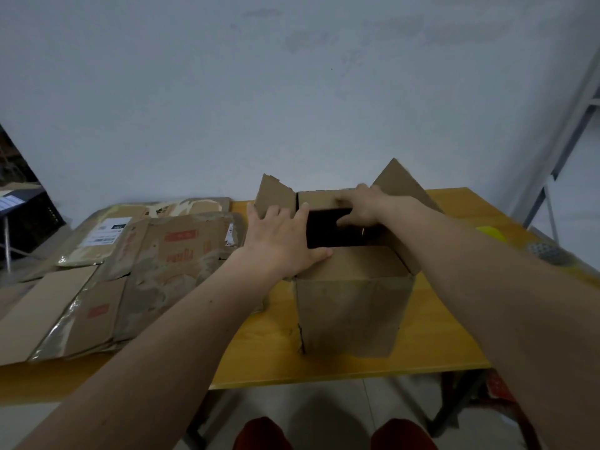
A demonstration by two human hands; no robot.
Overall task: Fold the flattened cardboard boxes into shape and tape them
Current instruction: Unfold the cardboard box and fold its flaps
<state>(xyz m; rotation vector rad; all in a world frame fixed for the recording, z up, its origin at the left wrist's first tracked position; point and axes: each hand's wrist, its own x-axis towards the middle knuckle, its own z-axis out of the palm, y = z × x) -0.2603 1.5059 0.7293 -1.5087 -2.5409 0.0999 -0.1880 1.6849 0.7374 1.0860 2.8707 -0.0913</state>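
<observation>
A brown cardboard box (352,311) stands upright on the yellow table (328,367), its top partly folded and a dark opening showing in the middle. My left hand (282,237) lies flat with spread fingers on the left top flap, pressing it down. My right hand (363,204) reaches over the opening, fingers resting on the far flap at the back edge. Two flaps stick up at the back left (272,193) and back right (399,178). A stack of flattened cardboard boxes (136,271) lies to the left of the box.
A roll of tape (547,253) and a yellow object (492,233) sit near the table's right edge. A grey metal shelf frame (565,151) rises at the right. A dark crate (26,209) stands at the far left. The wall is close behind the table.
</observation>
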